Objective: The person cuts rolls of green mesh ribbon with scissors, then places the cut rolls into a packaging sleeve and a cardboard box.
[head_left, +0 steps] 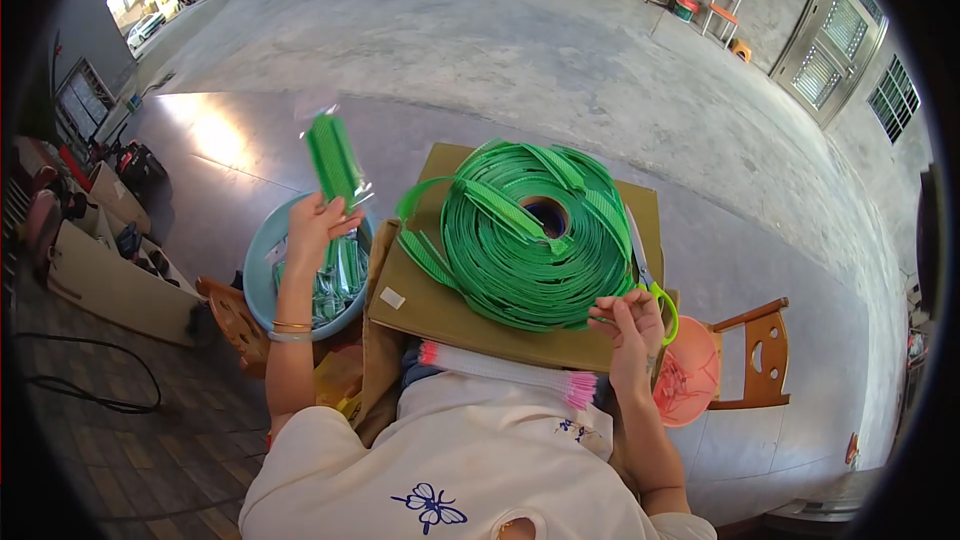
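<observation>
My left hand (322, 222) is raised over the blue basin, its fingers closed on the lower end of a clear plastic packet (335, 155) with folded green mesh strip inside. A large roll of green mesh strip (530, 280) lies on a cardboard box (405, 290) in front of me, loose ends folded over its top and left side. My right hand (630, 325) is at the roll's lower right edge, fingers loosely bent and apart, with nothing visible in them. Just beside it are scissors (664, 312) with yellow-green handles, on the box's right side.
Several similar packets lie in the blue basin (256, 280) on the left. On my lap rests a bundle of white sticks with pink ends (510, 370). A pink basin (700, 340) and a wooden chair (768, 355) stand right. A black cable (110, 405) crosses the left floor.
</observation>
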`<action>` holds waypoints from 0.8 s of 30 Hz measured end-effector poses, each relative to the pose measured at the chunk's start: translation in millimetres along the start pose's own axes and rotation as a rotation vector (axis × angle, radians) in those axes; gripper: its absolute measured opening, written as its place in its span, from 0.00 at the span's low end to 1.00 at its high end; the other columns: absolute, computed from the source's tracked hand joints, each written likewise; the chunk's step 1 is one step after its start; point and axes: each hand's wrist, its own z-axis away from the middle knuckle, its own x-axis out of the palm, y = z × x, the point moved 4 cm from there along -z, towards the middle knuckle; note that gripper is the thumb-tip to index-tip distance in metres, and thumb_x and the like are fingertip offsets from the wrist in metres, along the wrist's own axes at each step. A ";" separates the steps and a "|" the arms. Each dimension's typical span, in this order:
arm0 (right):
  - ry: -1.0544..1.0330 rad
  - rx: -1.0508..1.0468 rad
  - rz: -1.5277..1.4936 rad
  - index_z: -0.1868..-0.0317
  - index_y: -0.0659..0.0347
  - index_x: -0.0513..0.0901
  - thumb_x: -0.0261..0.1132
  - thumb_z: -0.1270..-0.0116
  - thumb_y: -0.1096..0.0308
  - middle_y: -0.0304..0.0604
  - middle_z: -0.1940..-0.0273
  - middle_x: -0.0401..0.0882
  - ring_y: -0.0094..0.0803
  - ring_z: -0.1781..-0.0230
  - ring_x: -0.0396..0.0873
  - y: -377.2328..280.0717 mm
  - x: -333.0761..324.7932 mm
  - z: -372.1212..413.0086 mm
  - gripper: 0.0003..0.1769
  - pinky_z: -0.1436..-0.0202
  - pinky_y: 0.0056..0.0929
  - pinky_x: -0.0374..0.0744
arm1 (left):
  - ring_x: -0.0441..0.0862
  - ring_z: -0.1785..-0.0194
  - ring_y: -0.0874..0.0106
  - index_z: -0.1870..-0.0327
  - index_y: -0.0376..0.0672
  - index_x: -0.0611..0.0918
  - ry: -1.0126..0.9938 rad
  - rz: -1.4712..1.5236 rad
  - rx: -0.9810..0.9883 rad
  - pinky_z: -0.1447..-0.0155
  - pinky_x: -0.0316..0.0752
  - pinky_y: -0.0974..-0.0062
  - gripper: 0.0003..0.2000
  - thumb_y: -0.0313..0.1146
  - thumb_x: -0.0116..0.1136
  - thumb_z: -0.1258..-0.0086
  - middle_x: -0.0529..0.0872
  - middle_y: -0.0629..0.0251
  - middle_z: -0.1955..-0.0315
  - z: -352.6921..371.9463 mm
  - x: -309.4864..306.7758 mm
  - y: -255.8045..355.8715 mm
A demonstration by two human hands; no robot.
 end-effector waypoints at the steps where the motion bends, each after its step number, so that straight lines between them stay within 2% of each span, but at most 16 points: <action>1: 0.013 -0.002 -0.004 0.60 0.60 0.67 0.55 0.33 0.74 0.47 0.63 0.79 0.32 0.67 0.80 -1.4 -1.0 0.0 0.05 0.63 0.27 0.82 | 0.83 0.60 0.66 0.48 0.25 0.71 0.025 0.004 -0.018 0.56 0.81 0.76 0.16 0.27 0.51 0.32 0.81 0.52 0.60 -4.2 -30.5 -11.8; 3: -0.006 0.006 0.014 0.59 0.60 0.67 0.55 0.34 0.73 0.47 0.64 0.79 0.31 0.67 0.80 -3.0 -1.9 -4.0 0.06 0.63 0.27 0.82 | 0.83 0.59 0.62 0.44 0.24 0.66 0.064 -0.024 -0.201 0.57 0.80 0.72 0.25 0.32 0.58 0.36 0.80 0.48 0.57 -6.4 -100.2 -72.8; 5: 0.001 0.000 0.041 0.58 0.61 0.67 0.55 0.34 0.74 0.46 0.61 0.78 0.30 0.66 0.80 -5.4 -5.9 -4.9 0.06 0.63 0.26 0.82 | 0.78 0.49 0.54 0.39 0.24 0.58 0.161 -0.849 -0.293 0.50 0.75 0.65 0.39 0.36 0.68 0.45 0.74 0.41 0.50 9.7 -139.6 -101.9; 6: 0.008 -0.024 0.048 0.58 0.61 0.67 0.55 0.34 0.74 0.47 0.59 0.78 0.31 0.65 0.80 -8.5 -8.2 -5.5 0.07 0.63 0.26 0.82 | 0.76 0.47 0.53 0.38 0.24 0.57 0.192 -0.989 -0.318 0.48 0.73 0.64 0.42 0.38 0.69 0.48 0.73 0.38 0.48 18.0 -148.0 -113.8; 8: 0.016 -0.070 0.073 0.57 0.62 0.67 0.55 0.35 0.75 0.47 0.56 0.76 0.31 0.64 0.80 -14.5 -10.8 -10.4 0.08 0.63 0.27 0.82 | 0.74 0.45 0.52 0.36 0.26 0.56 0.191 -1.162 -0.193 0.45 0.70 0.65 0.44 0.39 0.70 0.50 0.72 0.36 0.47 8.2 -152.3 -122.7; 9: 0.032 -0.079 0.083 0.55 0.63 0.67 0.54 0.35 0.76 0.48 0.53 0.74 0.31 0.61 0.79 -14.6 -16.3 -14.1 0.09 0.61 0.27 0.82 | 0.74 0.45 0.52 0.36 0.28 0.57 0.162 -1.187 -0.050 0.45 0.70 0.65 0.43 0.38 0.69 0.49 0.72 0.37 0.47 -1.9 -150.6 -124.0; 10: 0.048 -0.105 0.088 0.55 0.63 0.67 0.54 0.35 0.76 0.48 0.53 0.74 0.31 0.60 0.78 -18.6 -20.1 -16.3 0.10 0.61 0.27 0.81 | 0.74 0.45 0.52 0.35 0.29 0.57 0.138 -1.204 0.095 0.44 0.69 0.66 0.42 0.38 0.68 0.48 0.73 0.37 0.47 -6.3 -131.8 -112.0; 11: 0.061 -0.131 0.091 0.54 0.64 0.67 0.54 0.35 0.76 0.47 0.53 0.74 0.31 0.60 0.78 -22.5 -22.8 -18.5 0.10 0.60 0.27 0.81 | 0.74 0.44 0.53 0.36 0.30 0.59 0.120 -1.124 0.146 0.43 0.69 0.66 0.38 0.34 0.66 0.46 0.74 0.39 0.48 -15.0 -113.8 -102.3; 14: 0.109 -0.207 0.147 0.54 0.66 0.68 0.54 0.36 0.77 0.46 0.53 0.73 0.28 0.57 0.76 -30.2 -33.5 -25.0 0.10 0.57 0.26 0.80 | 0.73 0.42 0.54 0.38 0.36 0.66 0.064 -0.814 0.333 0.41 0.67 0.67 0.27 0.28 0.58 0.40 0.76 0.46 0.48 -16.4 -5.0 -19.9; 16: 0.136 -0.262 0.215 0.55 0.66 0.69 0.55 0.36 0.78 0.45 0.53 0.73 0.27 0.56 0.75 -33.9 -39.0 -29.5 0.09 0.56 0.24 0.79 | 0.72 0.42 0.53 0.40 0.39 0.70 -0.135 -0.742 0.390 0.40 0.67 0.67 0.24 0.26 0.57 0.40 0.76 0.48 0.47 -10.9 53.9 8.7; 19: 0.158 -0.328 0.501 0.57 0.66 0.71 0.55 0.37 0.78 0.42 0.52 0.74 0.24 0.56 0.73 -29.2 -55.0 -38.9 0.08 0.50 0.23 0.74 | 0.73 0.43 0.55 0.42 0.40 0.72 -0.305 -0.869 0.688 0.38 0.66 0.65 0.22 0.22 0.53 0.41 0.78 0.51 0.50 2.0 123.4 30.5; 22: 0.147 -0.341 0.538 0.56 0.67 0.72 0.56 0.38 0.79 0.41 0.53 0.74 0.23 0.56 0.72 -23.6 -59.8 -41.1 0.10 0.51 0.21 0.73 | 0.74 0.43 0.58 0.44 0.40 0.73 -0.351 -1.005 0.927 0.36 0.63 0.64 0.22 0.19 0.50 0.43 0.79 0.51 0.52 -2.0 161.3 29.2; 24: 0.146 -0.315 0.593 0.56 0.65 0.73 0.57 0.40 0.79 0.41 0.54 0.74 0.27 0.53 0.72 -17.4 -66.1 -42.8 0.10 0.49 0.27 0.73 | 0.75 0.45 0.59 0.45 0.40 0.74 -0.359 -1.212 1.073 0.35 0.62 0.62 0.22 0.18 0.49 0.45 0.80 0.52 0.54 -12.7 174.7 14.9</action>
